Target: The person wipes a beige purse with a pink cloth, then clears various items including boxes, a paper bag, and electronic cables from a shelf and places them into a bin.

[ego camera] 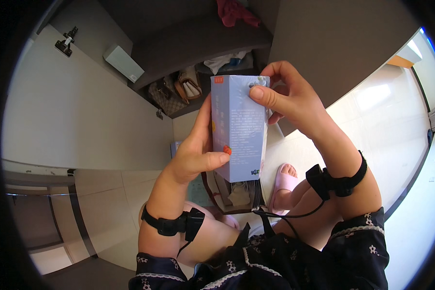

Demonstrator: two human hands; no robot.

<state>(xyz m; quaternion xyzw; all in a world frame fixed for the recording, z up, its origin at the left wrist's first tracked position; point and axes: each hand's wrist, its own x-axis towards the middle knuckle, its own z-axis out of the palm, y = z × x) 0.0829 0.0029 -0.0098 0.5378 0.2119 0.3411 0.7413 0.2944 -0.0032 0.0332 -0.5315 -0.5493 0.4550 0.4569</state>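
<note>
A light-blue cardboard box [244,130] in shiny clear wrap is held up in the middle of the view. It bears printed writing and small fruit pictures. My left hand [199,148] grips its lower left side, thumb across the front edge. At its upper right corner, my right hand [288,96] holds on with the thumb on the face and the other fingers behind. Below the box, a bag or bin [235,208] with a dark rim stands between my legs, with white crumpled stuff and cords inside. The box covers part of it.
An open cabinet ahead has a dark shelf [195,47], handbags [188,85], folded cloth [226,63] and a red cloth [235,14]. Its doors stand open at left [76,108] and right [333,47]. A pale box [123,62] sits inside. Black cables [275,214] run from my arm straps.
</note>
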